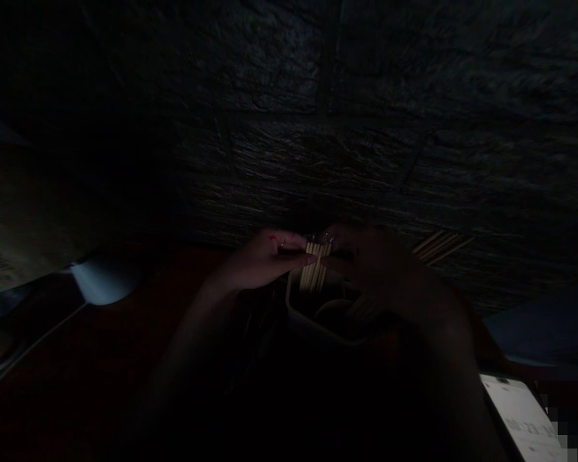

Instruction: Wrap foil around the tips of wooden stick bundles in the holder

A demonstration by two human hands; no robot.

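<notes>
In dim light, my left hand (264, 260) and my right hand (366, 256) meet in the middle of the head view. Between their thumbs and fingers they pinch a flat row of several thin wooden sticks (312, 279), set side by side. Something clear and shiny, perhaps plastic film, shows at the tops of the sticks. Just below is an open light-coloured container (313, 326), its inside mostly dark. More wooden sticks (443, 247) stick out beyond my right hand. Whether that hand grips them too, I cannot tell. Red marks show on my left fingers.
A rough stone-like wall (279, 147) rises close behind my hands. At the lower right lies a phone (520, 410) with a lit screen showing digits. To the left are a pale cup-like object (106, 282), a thin cable (38, 346) and a large brownish bag-like shape (33, 218).
</notes>
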